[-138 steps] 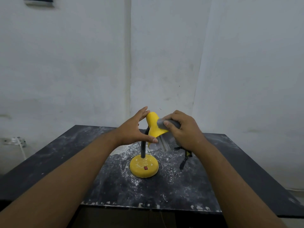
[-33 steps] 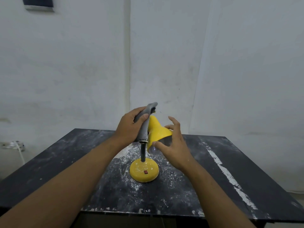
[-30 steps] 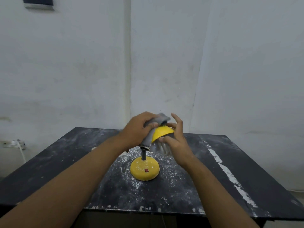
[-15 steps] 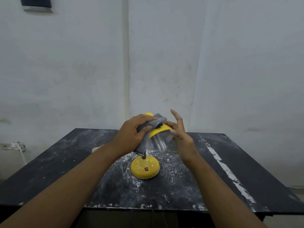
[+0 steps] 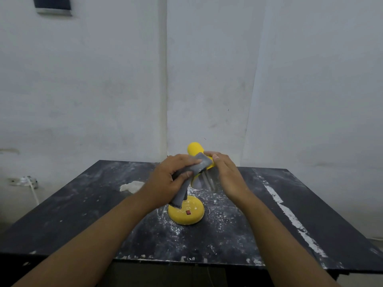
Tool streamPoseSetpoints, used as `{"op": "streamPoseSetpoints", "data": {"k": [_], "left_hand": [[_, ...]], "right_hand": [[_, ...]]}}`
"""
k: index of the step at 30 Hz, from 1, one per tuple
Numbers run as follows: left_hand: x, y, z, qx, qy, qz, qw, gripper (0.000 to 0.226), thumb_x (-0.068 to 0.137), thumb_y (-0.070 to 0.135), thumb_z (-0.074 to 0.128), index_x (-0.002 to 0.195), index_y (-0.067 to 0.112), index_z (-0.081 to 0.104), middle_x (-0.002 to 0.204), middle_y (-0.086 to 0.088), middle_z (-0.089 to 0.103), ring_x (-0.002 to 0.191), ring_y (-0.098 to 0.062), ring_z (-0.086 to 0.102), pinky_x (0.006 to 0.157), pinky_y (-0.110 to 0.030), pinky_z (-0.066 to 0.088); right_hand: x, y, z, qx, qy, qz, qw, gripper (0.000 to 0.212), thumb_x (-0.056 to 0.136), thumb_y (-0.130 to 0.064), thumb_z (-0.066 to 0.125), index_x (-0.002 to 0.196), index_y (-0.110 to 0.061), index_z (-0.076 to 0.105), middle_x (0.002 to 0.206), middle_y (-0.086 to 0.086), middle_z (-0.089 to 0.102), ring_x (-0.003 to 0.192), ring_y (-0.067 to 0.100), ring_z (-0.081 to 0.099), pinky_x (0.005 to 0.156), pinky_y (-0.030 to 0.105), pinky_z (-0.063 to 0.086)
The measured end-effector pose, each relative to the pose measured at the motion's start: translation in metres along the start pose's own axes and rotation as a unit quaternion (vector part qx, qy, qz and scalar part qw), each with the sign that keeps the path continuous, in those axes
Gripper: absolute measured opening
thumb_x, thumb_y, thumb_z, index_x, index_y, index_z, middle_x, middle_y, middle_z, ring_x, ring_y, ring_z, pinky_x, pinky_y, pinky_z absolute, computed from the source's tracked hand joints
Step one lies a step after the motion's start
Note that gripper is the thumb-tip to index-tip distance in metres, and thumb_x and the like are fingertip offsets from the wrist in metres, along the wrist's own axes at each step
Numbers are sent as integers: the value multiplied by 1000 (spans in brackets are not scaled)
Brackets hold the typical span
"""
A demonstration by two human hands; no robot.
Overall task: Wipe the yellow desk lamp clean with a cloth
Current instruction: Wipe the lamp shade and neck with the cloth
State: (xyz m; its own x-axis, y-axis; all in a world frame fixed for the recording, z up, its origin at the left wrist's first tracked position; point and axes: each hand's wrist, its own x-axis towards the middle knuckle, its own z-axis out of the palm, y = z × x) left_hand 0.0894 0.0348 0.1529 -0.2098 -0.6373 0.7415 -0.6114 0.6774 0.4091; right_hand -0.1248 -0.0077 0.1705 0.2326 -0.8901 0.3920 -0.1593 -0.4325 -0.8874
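Black table [image 5: 83, 214], dusted white, is taking up the lower half of my view; a pale streak is running along it at 4 o'clock and a small white lump [image 5: 131, 186] is lying at 10 o'clock from the lamp.

Yellow desk lamp [image 5: 193, 149] is standing near the table's middle, its round base [image 5: 186, 213] flat on the top, red switch facing me. The shade is tipping toward 4 o'clock with its closed end up at 12 and the bulb showing under the rim.

I am closing my left hand [image 5: 167, 181] around the grey cloth [image 5: 199, 165], pressing its upper end on the shade while the tail is hanging down to the base. A second ago I was bunching it further back, over the top of the shade; now I am dragging it down the near side.

My right hand [image 5: 226, 175] is coming in from 3 o'clock: half a second ago it was open and apart, now its fingertips are resting on the shade beside the cloth, steadying it, palm loose.

Reading: shade wipe is under way. Neck and base, still speckled, are waiting.
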Motion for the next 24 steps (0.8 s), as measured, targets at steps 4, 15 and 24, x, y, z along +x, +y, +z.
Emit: {"op": "streamPoseSetpoints", "data": {"k": [4,15,24], "left_hand": [[-22,-10,3,-15,2,16,1000,39,98,-2,72,127,23,78,136,9,68,128,-16,63,103,-32,53],[-7,5,10,-85,49,-37,995,34,102,4,69,132,18,73,133,10,70,122,-9,67,98,-21,54],[-20,-31,10,-49,121,-74,989,37,101,5,71,133,22,73,133,8,71,124,-14,67,102,-41,58]], "right_hand": [[-1,2,0,-7,6,13,1000,38,117,-29,38,135,-29,71,146,-2,58,127,6,55,91,7,42],[2,7,5,66,21,32,997,73,108,-70,17,125,-33,77,129,-3,75,124,15,67,102,37,51],[2,13,7,66,17,22,997,70,98,-85,20,141,-51,64,152,-5,58,144,19,52,124,54,37]]}}
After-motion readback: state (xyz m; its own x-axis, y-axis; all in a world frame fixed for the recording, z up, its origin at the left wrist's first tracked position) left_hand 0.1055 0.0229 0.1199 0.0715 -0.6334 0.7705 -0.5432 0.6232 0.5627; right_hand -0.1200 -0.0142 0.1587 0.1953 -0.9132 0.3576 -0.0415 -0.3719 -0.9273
